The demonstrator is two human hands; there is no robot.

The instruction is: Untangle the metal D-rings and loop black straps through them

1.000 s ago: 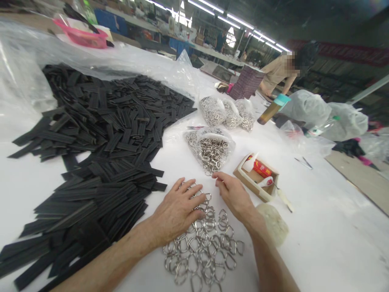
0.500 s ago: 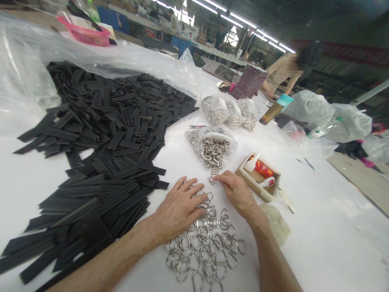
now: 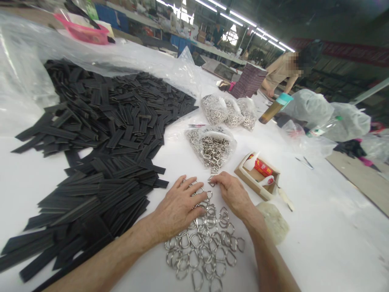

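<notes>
My left hand [image 3: 182,202] lies palm down with its fingers spread over the upper left of a loose layer of metal D-rings [image 3: 206,247], hiding some of them. To its right, my right hand [image 3: 234,192] is closed, thumb and forefinger tips pinching a single D-ring [image 3: 210,181] on the white table. Just beyond these fingertips, an opened clear plastic bag [image 3: 215,148] of more D-rings spills toward me. Left of my left hand spreads a large heap of short black strips [image 3: 106,134].
Closed bags of rings [image 3: 214,109] stand farther back. At right are a small cardboard box [image 3: 258,176] with a red-labelled tube, a pale translucent lump [image 3: 273,223], tweezers [image 3: 304,163] and a teal-lidded bottle [image 3: 276,108]. A co-worker [image 3: 281,73] leans over the table behind.
My right hand has shifted slightly left and toward the ring at its fingertips. My left hand stays spread in place.
</notes>
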